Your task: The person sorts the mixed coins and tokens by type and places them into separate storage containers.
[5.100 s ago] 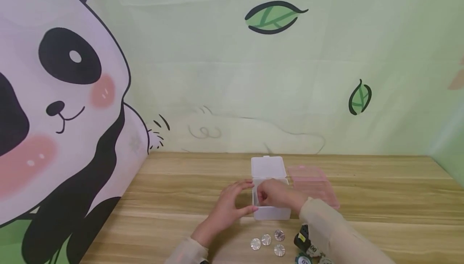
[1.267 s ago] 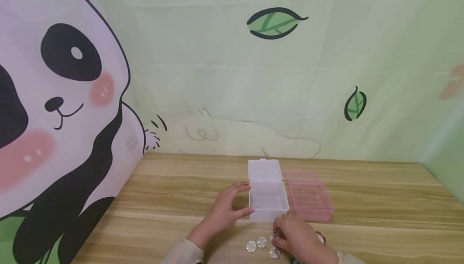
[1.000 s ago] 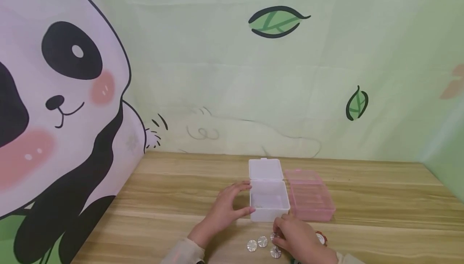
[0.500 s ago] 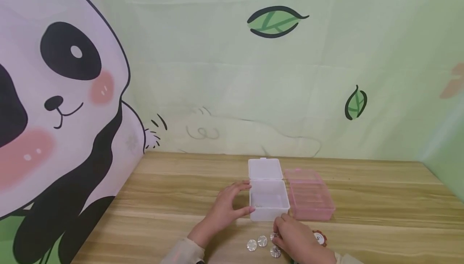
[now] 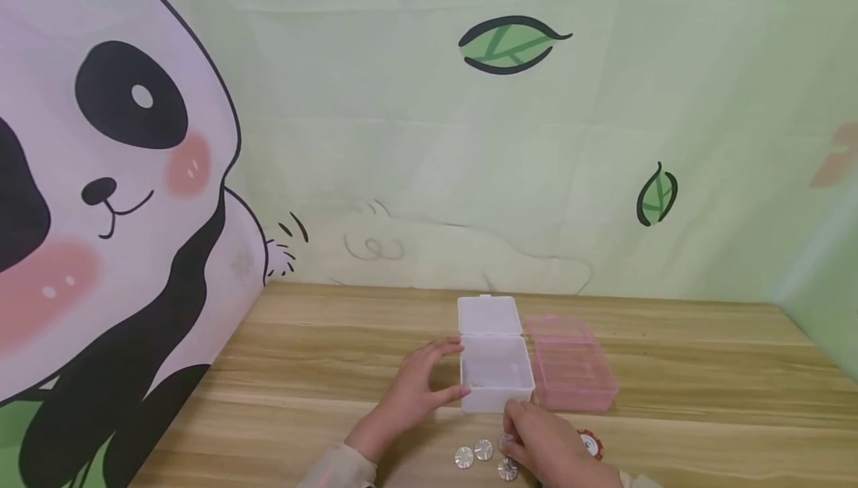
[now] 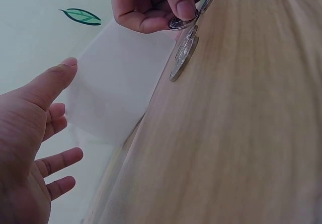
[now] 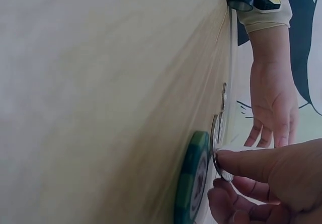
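In the head view, my left hand (image 5: 415, 387) touches the left side of an open white plastic box (image 5: 496, 400), thumb at the front corner, fingers near the back. Its fingers look loosely extended in the left wrist view. My right hand (image 5: 546, 439), just in front of the box, pinches a silver coin (image 6: 182, 23) between thumb and fingers, tilted close to the tabletop. More silver coins lie beside it: one at the left (image 5: 464, 457), another (image 5: 483, 449), and a nearer one (image 5: 507, 469). Small shiny bits show inside the box's front left corner.
A translucent pink box (image 5: 579, 369) stands right of the white one. A red-and-white poker chip (image 5: 591, 443) lies behind my right hand; a green chip (image 7: 193, 178) stands out in the right wrist view. The wooden table (image 5: 335, 324) meets a panda-printed cloth.
About five seconds ago my right hand was inside the white box; it has come out to the coins in front and pinches one. Over the last second both hands have barely moved.
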Motion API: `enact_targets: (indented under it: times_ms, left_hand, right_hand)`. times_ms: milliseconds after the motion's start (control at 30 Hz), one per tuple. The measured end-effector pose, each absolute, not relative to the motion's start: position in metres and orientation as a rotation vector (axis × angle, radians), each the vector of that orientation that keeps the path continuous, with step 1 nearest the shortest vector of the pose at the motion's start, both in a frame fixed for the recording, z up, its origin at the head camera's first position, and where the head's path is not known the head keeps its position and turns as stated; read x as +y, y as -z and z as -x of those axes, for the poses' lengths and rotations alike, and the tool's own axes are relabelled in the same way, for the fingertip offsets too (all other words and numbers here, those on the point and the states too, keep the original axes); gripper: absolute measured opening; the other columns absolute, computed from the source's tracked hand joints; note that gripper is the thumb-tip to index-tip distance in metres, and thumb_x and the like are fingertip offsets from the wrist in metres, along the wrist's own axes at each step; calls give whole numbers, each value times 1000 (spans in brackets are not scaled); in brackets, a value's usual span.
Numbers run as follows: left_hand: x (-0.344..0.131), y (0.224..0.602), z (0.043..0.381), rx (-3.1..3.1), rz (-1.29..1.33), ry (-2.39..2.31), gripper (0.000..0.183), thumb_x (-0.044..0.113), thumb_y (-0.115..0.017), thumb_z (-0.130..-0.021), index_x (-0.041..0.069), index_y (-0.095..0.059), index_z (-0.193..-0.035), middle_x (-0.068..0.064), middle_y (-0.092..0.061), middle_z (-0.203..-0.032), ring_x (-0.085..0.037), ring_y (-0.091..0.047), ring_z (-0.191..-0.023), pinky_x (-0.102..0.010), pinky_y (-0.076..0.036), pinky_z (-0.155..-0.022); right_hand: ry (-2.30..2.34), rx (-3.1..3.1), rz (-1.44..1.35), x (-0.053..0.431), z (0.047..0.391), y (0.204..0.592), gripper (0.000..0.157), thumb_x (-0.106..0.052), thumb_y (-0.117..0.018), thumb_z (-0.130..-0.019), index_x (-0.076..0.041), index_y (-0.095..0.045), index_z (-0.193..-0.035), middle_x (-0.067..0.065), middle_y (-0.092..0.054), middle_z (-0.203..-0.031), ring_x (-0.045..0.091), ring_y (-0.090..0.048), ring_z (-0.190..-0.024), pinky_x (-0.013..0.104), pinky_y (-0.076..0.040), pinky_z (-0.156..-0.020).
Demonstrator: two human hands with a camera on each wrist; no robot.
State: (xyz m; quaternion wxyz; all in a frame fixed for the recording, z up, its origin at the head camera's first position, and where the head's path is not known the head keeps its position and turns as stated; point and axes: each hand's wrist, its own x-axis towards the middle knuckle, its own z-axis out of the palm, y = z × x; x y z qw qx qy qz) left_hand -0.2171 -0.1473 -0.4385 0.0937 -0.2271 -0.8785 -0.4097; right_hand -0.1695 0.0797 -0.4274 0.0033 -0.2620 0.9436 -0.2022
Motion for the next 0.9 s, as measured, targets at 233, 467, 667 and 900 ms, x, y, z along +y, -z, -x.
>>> enact_targets:
  times_ms: [233,467,667,900]
  left_hand:
    - [-147,438,217,-2604,675,1213,58,33,-74,-81,13,-55,-131,-5,-51,-144,-29,-44,-136,-60,-28,-111]
    - [-147,438,218,-2605,677,1204,58,34,-74,-81,13,-55,-131,-4,-51,-144,-29,-44,-136,-59,-29,-111]
    - [-148,439,218,-2603,689,1222,58,33,-74,-81,13,-55,-131,-5,-50,-145,-30,-43,-136,-60,-27,-112]
    - [-148,440,219,-2610,688,1218,57,34,-73,-82,14,-54,-132,-5,-50,-145,-30,-43,-136,-60,-27,-112]
  right_hand:
    - [749,2876,912,83,172,422,25,-19,-74,-81,-20,-49,-76,-15,-46,-63,-3,-37,-56,18,-32,-49]
    - [861,2735,977,87,176,409,22,-18,-73,-83,-20,-52,-77,-16,-53,-66,-6,-42,-59,16,-38,-53]
    - [932,2620,1041,89,186,396,18,-19,-71,-85,-16,-54,-79,-13,-59,-71,-7,-45,-64,15,-42,-56]
    - [991,2605,1047,93,196,383,19,-20,-70,-86,-13,-53,-80,-10,-59,-73,-5,-44,-63,16,-41,-54]
